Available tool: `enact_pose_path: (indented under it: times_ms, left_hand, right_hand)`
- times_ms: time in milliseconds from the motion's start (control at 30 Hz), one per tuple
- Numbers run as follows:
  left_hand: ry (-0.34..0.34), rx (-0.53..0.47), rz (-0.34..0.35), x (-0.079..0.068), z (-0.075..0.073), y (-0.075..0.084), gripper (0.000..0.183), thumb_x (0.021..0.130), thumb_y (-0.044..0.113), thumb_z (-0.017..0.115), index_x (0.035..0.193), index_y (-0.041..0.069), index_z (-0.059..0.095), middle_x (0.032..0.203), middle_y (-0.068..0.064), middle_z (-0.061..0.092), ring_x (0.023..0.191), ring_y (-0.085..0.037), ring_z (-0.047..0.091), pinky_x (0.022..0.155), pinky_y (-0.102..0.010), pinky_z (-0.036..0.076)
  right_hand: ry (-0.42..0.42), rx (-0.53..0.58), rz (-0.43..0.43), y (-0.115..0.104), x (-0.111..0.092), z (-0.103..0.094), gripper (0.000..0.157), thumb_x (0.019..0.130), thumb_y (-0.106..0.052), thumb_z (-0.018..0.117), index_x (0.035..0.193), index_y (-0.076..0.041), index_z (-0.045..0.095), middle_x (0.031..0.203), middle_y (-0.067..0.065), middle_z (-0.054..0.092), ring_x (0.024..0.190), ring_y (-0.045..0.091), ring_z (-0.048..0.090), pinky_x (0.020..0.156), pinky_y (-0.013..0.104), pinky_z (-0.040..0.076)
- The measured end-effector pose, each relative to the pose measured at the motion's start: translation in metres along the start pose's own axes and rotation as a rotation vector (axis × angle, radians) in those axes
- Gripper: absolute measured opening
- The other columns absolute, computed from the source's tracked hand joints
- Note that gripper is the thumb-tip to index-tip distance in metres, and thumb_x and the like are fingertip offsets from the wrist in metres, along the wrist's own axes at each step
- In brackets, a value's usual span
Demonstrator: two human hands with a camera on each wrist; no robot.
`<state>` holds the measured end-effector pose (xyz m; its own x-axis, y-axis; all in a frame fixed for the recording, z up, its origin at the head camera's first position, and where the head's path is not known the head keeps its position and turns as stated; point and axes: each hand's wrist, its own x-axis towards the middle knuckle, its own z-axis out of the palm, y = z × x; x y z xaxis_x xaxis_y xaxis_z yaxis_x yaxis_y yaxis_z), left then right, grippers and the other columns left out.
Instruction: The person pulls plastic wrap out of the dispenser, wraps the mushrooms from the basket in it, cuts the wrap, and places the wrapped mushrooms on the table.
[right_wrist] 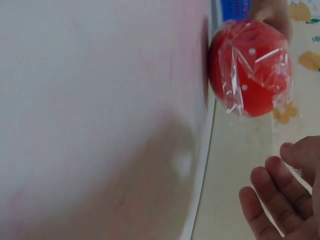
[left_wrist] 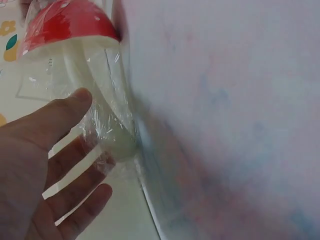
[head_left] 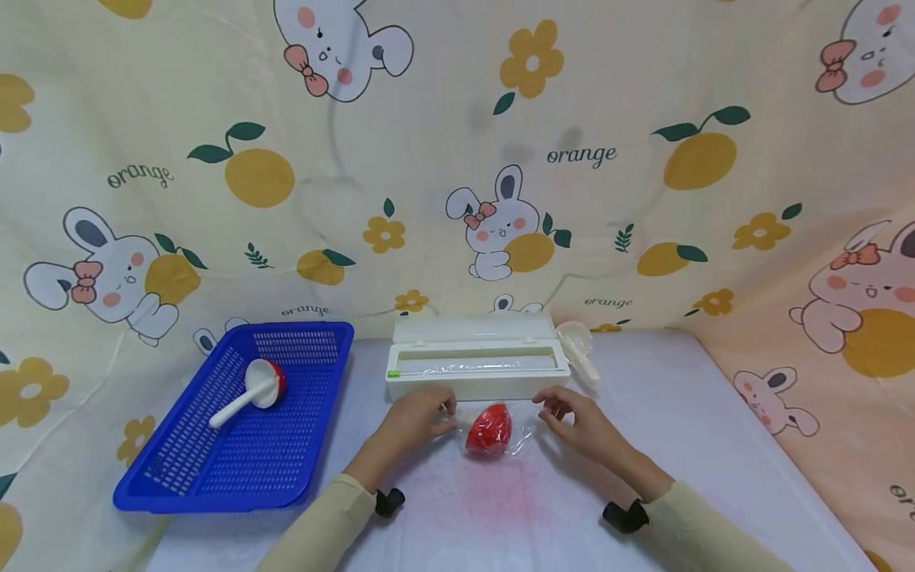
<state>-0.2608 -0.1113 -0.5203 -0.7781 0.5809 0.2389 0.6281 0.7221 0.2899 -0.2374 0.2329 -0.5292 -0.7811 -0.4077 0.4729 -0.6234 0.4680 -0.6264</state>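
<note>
A mushroom-shaped ladle (head_left: 489, 430) with a red, white-dotted bowl (right_wrist: 250, 75) and a pale handle (left_wrist: 80, 65) lies loosely wrapped in clear plastic wrap (left_wrist: 105, 120). At its handle end, my left hand (head_left: 418, 415) has the wrap between thumb and fingers. On the bowl side, my right hand (head_left: 582, 421) pinches the loose edge of the film between thumb and fingertips. Just beyond both hands stands a white cling film dispenser (head_left: 475, 388), its lid raised and a film roll inside.
A blue mesh basket (head_left: 322, 429) on the left holds another red-and-white ladle (head_left: 250, 392). Right beside the dispenser lies a pale ladle-shaped thing (head_left: 581, 353). The white table (head_left: 686, 445) has a pinkish stain near the front. A printed cloth (head_left: 429, 143) hangs behind.
</note>
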Motion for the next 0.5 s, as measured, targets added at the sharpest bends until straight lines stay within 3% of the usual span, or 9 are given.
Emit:
enact_pose_path:
  times_ms: [233,500]
  left_hand:
    - [0.005,0.064,-0.021,0.005,0.007,0.006,0.024,0.093,0.03,0.086,0.112,0.02,0.075,0.1,0.004,0.076,0.094,-0.016,0.071,0.083,-0.036,0.058]
    - [-0.043,0.093,-0.149,0.006,0.007,0.018,0.018,0.094,0.035,0.084,0.105,0.02,0.08,0.092,0.004,0.073,0.085,-0.014,0.068,0.074,-0.034,0.056]
  right_hand:
    - [0.001,0.0,-0.026,-0.003,-0.003,-0.001,0.036,0.091,0.012,0.078,0.121,-0.007,0.07,0.103,0.009,0.075,0.087,0.008,0.067,0.077,0.028,0.061]
    - [0.006,0.024,-0.091,0.002,-0.004,0.005,0.041,0.088,0.018,0.076,0.123,-0.004,0.073,0.099,0.01,0.073,0.084,0.011,0.067,0.076,0.025,0.06]
